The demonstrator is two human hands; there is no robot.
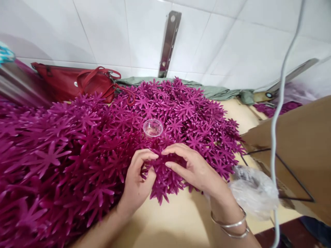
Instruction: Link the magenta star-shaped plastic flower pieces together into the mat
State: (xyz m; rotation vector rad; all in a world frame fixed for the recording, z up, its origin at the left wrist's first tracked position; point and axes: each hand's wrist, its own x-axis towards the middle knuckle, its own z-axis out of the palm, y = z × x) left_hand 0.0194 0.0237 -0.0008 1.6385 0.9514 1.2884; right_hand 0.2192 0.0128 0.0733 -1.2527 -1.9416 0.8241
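Observation:
My left hand (139, 182) hovers at the front of a heap of magenta artificial flowers (113, 137), its fingers curled and the thumb apart from the fingertips. Facing it, my right hand (192, 167) has bent fingers, with a gap between thumb and index finger. The fingertips of both hands nearly meet over star-shaped plastic petals (161, 168). No held piece can be made out in either hand. Just beyond the fingers, a small clear plastic cup (153, 128) rests on the flowers; its contents are too faint to tell. Two silver bangles (232, 225) circle my right wrist.
A red handbag (67, 82) lies behind the heap by the tiled wall. Green cloth (219, 92) runs along the wall's foot. At right are a crumpled clear plastic bag (254, 193), a cardboard box (297, 148) and a hanging grey cable (274, 137). The tabletop (165, 224) is pale yellow.

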